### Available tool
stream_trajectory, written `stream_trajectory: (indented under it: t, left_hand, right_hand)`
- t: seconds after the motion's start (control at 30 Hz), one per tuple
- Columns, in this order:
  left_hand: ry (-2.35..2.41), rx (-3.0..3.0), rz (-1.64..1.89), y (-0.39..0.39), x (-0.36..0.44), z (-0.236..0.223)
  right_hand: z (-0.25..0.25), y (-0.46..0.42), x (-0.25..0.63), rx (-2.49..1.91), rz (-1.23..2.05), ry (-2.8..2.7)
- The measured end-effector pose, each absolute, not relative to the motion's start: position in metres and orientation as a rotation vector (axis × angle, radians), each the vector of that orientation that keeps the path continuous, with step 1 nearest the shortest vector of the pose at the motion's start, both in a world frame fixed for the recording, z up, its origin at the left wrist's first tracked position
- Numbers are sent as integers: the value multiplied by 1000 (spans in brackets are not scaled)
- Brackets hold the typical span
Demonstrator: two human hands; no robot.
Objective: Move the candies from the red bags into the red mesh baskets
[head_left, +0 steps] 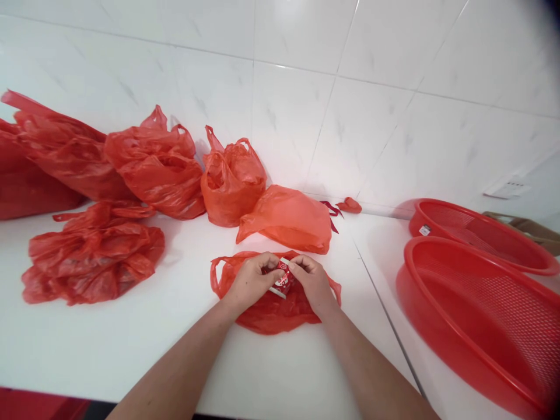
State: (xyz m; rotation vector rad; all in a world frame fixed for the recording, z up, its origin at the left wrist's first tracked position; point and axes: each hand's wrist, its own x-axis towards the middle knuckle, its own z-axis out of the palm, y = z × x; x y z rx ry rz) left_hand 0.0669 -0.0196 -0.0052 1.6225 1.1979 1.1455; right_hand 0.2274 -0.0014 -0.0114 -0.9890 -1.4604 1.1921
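Observation:
Between my two hands is a small red packet point(282, 280) with a white printed design and pale strips along its edges. My left hand point(254, 280) pinches it from the left, thumb across its face. At its upper right corner, the fingers of my right hand point(310, 281) are closed on it. Directly beneath lies a red plastic carrier bag point(271, 318), spread open on the white table with its handles out to the left and right. What is inside the bag is mostly hidden by my hands.
Several red plastic bags point(231, 181) line the tiled wall, and a crumpled one point(96, 251) lies on the left. An orange-red bag point(291, 219) lies just behind my hands. On the right stand two red mesh baskets point(464, 315). A seam crosses the white table point(280, 367).

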Motion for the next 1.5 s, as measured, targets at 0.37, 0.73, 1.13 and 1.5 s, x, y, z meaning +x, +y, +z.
stream_trajectory:
  t: [0.37, 0.73, 1.13, 1.5]
  left_hand:
    - [1245, 1667, 1220, -21, 66, 2]
    - [1230, 1650, 1234, -20, 63, 0]
    - [1148, 1619, 1069, -22, 67, 1]
    - [1305, 1771, 1301, -22, 66, -2]
  right_hand:
    - [-11, -5, 223, -1046, 1155, -1558]
    - [-15, 0, 223, -1064, 1122, -1481]
    - [-12, -1, 228, -983, 1228, -1455]
    - [-12, 1, 228, -1040, 1173, -1370]
